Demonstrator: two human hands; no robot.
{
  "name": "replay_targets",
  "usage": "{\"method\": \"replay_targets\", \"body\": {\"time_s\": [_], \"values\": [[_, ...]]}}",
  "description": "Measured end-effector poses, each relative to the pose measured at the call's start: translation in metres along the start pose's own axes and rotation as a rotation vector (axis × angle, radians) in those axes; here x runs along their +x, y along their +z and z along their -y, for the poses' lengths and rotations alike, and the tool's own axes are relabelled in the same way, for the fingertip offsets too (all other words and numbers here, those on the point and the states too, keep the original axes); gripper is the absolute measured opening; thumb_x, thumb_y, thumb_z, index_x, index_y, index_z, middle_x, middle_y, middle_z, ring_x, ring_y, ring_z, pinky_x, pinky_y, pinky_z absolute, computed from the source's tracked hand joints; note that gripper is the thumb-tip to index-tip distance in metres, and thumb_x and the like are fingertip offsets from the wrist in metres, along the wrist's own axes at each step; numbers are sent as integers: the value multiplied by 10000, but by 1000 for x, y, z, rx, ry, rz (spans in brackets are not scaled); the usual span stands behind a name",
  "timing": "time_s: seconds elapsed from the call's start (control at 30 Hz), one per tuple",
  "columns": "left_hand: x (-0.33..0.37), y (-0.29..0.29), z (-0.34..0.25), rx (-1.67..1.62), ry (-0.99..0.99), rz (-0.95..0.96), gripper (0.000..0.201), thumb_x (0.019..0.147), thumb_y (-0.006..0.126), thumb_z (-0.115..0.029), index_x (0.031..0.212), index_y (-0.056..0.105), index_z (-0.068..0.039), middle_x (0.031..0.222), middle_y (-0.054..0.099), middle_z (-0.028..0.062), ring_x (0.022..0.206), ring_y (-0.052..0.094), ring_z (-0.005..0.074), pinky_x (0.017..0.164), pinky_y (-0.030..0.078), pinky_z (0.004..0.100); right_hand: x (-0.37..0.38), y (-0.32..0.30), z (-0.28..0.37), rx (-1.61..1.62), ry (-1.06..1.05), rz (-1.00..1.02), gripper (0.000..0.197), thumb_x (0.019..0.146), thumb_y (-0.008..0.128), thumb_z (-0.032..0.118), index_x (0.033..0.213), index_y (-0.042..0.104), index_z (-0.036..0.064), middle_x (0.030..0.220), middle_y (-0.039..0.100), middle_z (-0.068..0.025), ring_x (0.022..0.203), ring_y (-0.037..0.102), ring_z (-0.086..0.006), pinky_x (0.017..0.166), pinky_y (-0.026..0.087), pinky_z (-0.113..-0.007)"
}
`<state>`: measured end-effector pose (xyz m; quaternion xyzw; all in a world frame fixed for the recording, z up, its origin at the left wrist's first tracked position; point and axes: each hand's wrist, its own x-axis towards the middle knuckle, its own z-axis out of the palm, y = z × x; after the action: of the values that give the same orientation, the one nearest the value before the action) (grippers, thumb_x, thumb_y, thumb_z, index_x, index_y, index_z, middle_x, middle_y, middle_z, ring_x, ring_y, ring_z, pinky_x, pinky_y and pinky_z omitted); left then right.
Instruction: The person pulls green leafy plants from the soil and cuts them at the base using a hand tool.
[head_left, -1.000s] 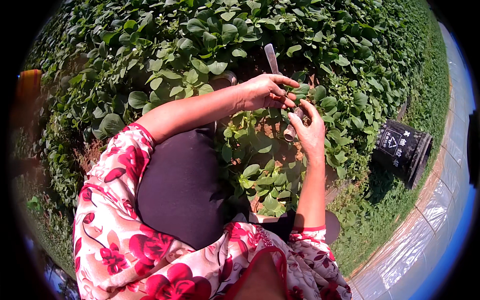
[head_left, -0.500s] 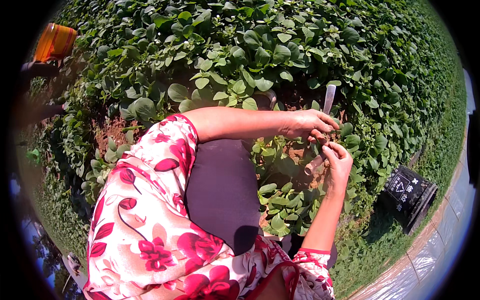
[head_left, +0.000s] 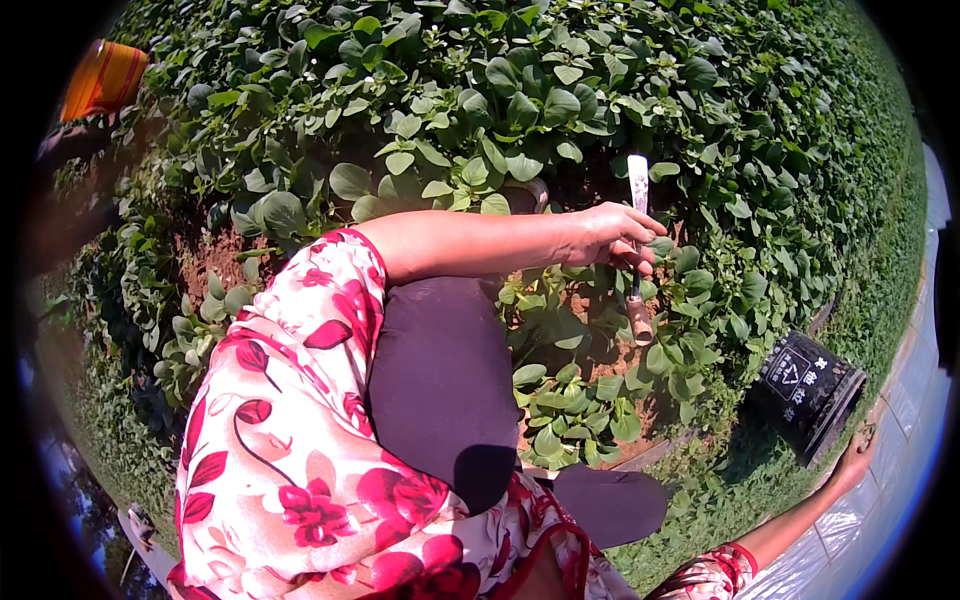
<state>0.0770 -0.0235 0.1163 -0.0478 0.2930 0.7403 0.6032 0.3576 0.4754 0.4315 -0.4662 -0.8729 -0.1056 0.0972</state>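
Note:
My left hand (head_left: 618, 238) reaches in from the left over the leafy plants, its fingers closed round the middle of a small hand tool. That tool has a flat silver blade (head_left: 638, 180) pointing away from me and a light tubular handle (head_left: 640, 322) toward me. Its exact kind is not clear. Far to the right, my right hand (head_left: 853, 458) is beside the rim of a black bucket (head_left: 805, 390). Its fingers look bunched, and whatever they hold is too small to make out. Low green plants (head_left: 590, 415) grow from brown soil under the tool.
Dense broad-leaved plants (head_left: 520, 90) fill the far side. An orange striped container (head_left: 103, 78) stands at the upper left, near a blurred dark shape. Shiny plastic sheeting (head_left: 890, 470) runs along the right edge. My dark-trousered knee (head_left: 440, 370) lies below my left forearm.
My right hand has left the left hand's side and swung down right to the bucket. The tool in my left hand has turned more upright in view, and the left hand shifted slightly left.

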Motion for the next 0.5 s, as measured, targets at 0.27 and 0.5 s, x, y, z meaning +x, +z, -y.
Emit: {"method": "replay_targets", "body": {"time_s": [0.27, 0.5], "values": [[3, -11, -9, -54, 168, -6, 308, 885, 530, -132, 1172, 564, -28, 991, 642, 134, 823, 682, 211, 672, 492, 280, -264, 146, 331, 1370, 169, 1261, 636, 872, 654, 277, 1375, 370, 11, 1124, 602, -129, 975, 621, -226, 834, 513, -330], [2, -11, -27, 5, 233, -49, 183, 867, 530, -148, 987, 572, -15, 933, 660, 139, 760, 669, 219, 721, 503, 319, -315, 227, 385, 2186, 1046, 1379, 262, 901, 543, 69, 1113, 502, -79, 905, 592, -132, 720, 585, -142, 646, 554, -256]]}}
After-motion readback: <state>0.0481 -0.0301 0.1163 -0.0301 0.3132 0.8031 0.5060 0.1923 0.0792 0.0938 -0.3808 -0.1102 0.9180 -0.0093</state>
